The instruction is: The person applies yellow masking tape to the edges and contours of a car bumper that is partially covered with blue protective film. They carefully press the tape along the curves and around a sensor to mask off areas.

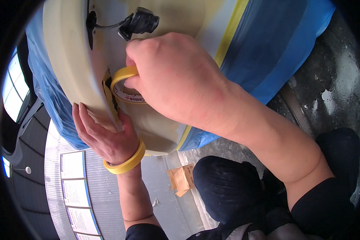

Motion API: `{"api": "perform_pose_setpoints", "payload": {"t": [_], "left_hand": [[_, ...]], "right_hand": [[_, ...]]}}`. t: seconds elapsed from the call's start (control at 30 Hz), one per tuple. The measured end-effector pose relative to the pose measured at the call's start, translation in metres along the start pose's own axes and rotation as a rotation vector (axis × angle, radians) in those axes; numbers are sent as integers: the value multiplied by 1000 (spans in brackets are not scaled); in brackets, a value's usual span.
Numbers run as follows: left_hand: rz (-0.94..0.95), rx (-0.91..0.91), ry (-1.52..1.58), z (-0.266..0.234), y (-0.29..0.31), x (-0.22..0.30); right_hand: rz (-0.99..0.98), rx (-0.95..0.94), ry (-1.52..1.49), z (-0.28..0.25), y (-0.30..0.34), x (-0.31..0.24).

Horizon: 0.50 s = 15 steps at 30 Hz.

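My right hand [180, 76] is closed on a roll of yellow masking tape [125, 73], thumb inside its ring and fingers over the top. The roll sits against a beige car body panel [70, 60], beside a narrow dark slot edged with yellow tape [109, 92]. Lower left, my left hand [104, 134] lies on the panel's edge with fingers stretched out; its thumb touches near the slot's lower end. A second yellow tape roll [126, 162] hangs around my left wrist. Above my right hand, a black connector [142, 22] dangles on a cable from an opening.
Blue plastic sheeting [280, 44] covers the body at right, bordered by a yellow tape strip [230, 34]; more blue film [54, 96] hangs at left. An open cardboard box [181, 179] lies on the floor. Framed notices [77, 200] line the corrugated wall. My knee [228, 188] is close below.
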<state>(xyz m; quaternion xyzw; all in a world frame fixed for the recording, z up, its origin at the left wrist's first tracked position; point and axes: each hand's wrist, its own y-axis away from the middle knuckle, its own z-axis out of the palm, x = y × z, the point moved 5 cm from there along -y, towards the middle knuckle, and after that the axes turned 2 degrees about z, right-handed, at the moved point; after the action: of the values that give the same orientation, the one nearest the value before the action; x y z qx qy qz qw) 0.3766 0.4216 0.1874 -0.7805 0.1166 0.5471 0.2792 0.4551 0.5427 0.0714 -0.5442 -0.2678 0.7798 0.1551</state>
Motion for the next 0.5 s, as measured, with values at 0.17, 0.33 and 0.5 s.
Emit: {"api": "perform_pose_setpoints", "payload": {"t": [0.17, 0.33, 0.5], "left_hand": [[4, -11, 12, -1, -1, 0], [-11, -2, -15, 0, -1, -1], [-27, 10, -31, 1, -2, 1]], "right_hand": [[16, -1, -12, 1, 0, 1], [23, 4, -18, 0, 0, 2], [108, -55, -42, 3, 0, 4]]}}
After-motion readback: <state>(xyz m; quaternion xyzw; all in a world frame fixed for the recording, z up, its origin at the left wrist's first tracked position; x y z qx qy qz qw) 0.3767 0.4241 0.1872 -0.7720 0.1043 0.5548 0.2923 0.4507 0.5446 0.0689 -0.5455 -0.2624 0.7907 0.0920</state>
